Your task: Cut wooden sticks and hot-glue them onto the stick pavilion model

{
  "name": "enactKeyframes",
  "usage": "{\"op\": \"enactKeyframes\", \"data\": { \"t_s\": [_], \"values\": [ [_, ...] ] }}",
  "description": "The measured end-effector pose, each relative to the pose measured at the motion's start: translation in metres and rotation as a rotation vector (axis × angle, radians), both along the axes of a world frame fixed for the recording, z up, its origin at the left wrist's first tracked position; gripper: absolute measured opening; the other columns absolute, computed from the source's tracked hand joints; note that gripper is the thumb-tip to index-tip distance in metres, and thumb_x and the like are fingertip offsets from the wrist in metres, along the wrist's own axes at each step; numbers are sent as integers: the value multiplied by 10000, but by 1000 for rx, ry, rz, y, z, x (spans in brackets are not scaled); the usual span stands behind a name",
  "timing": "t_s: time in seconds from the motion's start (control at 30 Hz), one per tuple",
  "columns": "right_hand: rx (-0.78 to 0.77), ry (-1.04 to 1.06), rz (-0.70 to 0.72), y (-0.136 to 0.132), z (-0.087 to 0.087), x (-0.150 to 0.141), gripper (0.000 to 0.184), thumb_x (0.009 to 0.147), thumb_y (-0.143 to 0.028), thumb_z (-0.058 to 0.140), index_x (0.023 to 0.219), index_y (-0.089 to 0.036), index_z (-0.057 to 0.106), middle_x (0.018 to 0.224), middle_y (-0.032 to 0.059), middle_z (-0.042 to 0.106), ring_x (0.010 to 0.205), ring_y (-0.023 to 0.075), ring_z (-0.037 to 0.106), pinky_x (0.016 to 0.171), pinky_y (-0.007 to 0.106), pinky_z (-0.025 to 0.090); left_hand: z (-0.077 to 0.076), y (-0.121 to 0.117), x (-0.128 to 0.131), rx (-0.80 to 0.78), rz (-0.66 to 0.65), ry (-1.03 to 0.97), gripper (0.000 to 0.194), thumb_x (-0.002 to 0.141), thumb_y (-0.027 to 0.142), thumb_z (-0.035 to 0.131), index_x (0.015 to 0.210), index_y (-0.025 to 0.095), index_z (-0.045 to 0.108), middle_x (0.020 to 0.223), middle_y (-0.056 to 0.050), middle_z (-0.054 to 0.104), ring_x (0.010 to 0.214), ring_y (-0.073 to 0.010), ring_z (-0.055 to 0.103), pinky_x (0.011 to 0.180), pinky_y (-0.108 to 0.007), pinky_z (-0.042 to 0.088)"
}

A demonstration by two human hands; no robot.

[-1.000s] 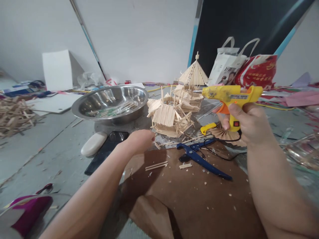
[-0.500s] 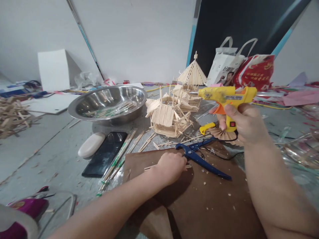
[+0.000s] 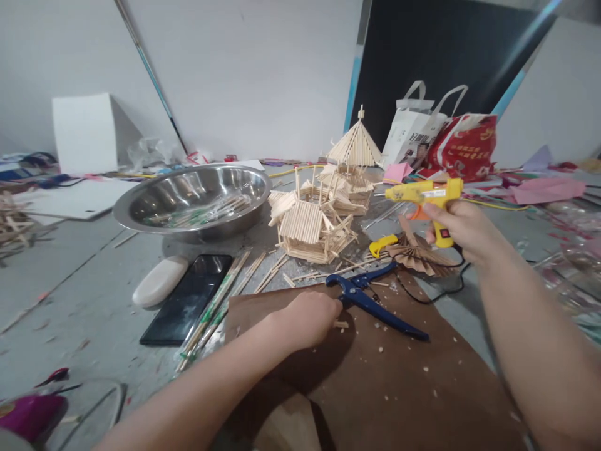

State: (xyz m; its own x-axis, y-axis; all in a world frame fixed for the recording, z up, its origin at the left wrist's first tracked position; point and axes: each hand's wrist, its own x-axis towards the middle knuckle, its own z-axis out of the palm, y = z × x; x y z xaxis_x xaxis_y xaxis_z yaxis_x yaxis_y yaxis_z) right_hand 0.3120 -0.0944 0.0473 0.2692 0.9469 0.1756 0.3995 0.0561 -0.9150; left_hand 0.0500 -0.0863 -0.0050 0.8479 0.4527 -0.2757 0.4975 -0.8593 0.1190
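Note:
My right hand (image 3: 462, 228) is wrapped round the grip of a yellow hot glue gun (image 3: 425, 193), its nozzle pointing left above the floor. My left hand (image 3: 314, 316) is closed low over a brown paper sheet (image 3: 375, 388). The end of a short wooden stick (image 3: 341, 324) sticks out from under its fingers, the rest hidden. Just beyond those fingers lies a blue cutter (image 3: 370, 304) with its handles spread. Behind it stands a small hexagonal house model (image 3: 305, 222) made of sticks, and farther back a similar model with a pointed roof (image 3: 355, 144).
A steel basin (image 3: 192, 200) holds packaged sticks. Left of the paper lie a phone (image 3: 188, 300), a white oval object (image 3: 159, 282) and wrapped sticks (image 3: 216, 307). A folded paper fan (image 3: 417, 254) and a black cord (image 3: 441, 294) are at right. Bags (image 3: 464, 147) stand behind.
The glue gun has moved down and away from the stick models, uncovering more of the paper fan. My left hand stays low by the cutter; less of the stick shows around it.

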Motion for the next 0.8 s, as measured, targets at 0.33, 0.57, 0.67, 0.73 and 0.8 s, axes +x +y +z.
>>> {"op": "enactKeyframes", "data": {
  "t_s": [0.33,0.57,0.67,0.73,0.8],
  "values": [
    [13,217,-33,-6,-10,5,284,664,-419,568,771,-160,519,548,-18,559,345,62,448,319,169,318,19,8,5,146,76,-27,170,720,199,441,788,176,595,733,-83,628,683,-215,598,571,-307,463],
    [169,276,87,-3,4,-12,250,701,-373,549,835,-162,538,780,35,622,352,49,452,341,188,346,-3,7,78,211,-160,-157,182,700,118,451,803,130,600,796,-104,605,708,-226,597,539,-326,480],
    [171,311,128,-4,4,-18,249,704,-365,549,867,-178,535,766,24,623,364,57,469,341,185,345,-17,9,104,177,-168,-150,218,735,119,427,833,134,621,835,-125,609,754,-222,595,571,-328,480],
    [177,329,130,-5,4,-20,244,703,-361,552,872,-185,532,759,19,624,363,58,471,340,183,346,-22,11,114,151,-145,-133,224,738,120,430,835,143,631,840,-126,618,781,-227,592,579,-332,479],
    [184,337,132,-4,2,-22,232,705,-356,551,865,-189,533,762,18,626,354,59,466,340,188,350,-23,12,120,137,-135,-115,222,731,121,441,830,146,639,837,-126,625,791,-230,590,588,-337,477]
  ]
}}
